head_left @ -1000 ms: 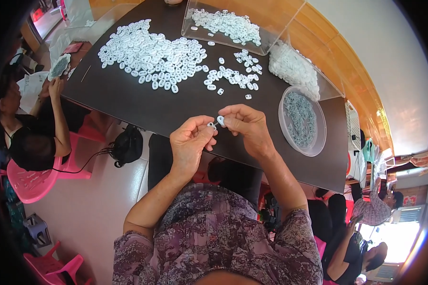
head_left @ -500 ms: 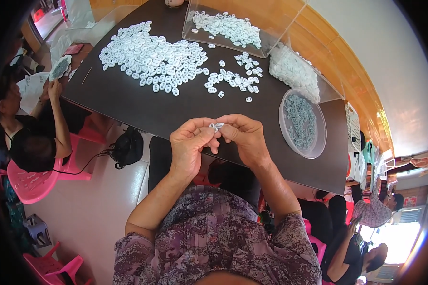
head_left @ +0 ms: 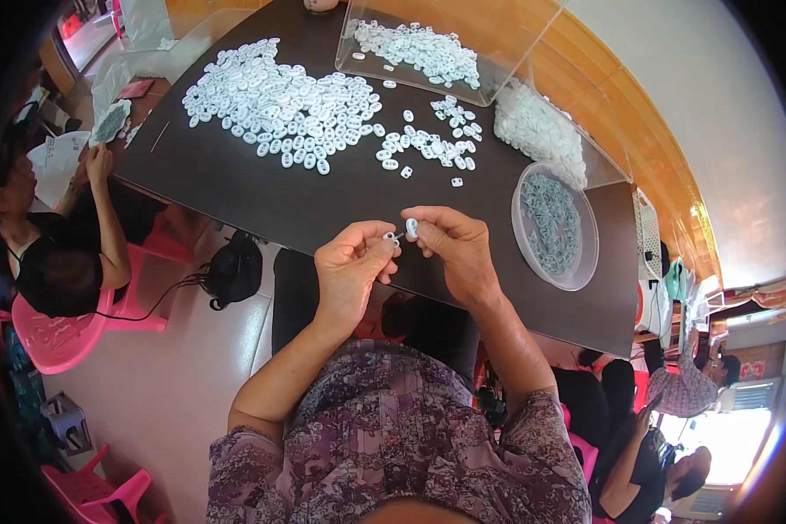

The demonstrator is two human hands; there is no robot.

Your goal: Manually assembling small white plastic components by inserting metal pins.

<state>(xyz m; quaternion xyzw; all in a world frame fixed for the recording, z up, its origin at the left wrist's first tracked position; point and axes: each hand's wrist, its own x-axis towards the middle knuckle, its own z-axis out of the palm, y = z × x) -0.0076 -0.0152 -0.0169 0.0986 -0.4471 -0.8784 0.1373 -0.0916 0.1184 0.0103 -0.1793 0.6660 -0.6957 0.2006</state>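
Dark table [head_left: 323, 201] — hands [head_left: 402, 249] pinching white pieces [head_left: 406, 230]

1. Bare dark tabletop [head_left: 262, 196] lies open ahead of both hands.
2. Farther on, a broad heap of small white plastic pieces [head_left: 279, 92] blocks passage.
3. A round clear plastic dish [head_left: 555, 227] stands to the right.

1. Short-sleeved purple and grey floral-patterned blouse [head_left: 393, 437], sleeves ending above the elbows.
2. Both forearms bare, no watch or bracelets visible.
3. Left hand [head_left: 349, 271] and right hand [head_left: 458, 249] bare, no gloves, no rings visible.
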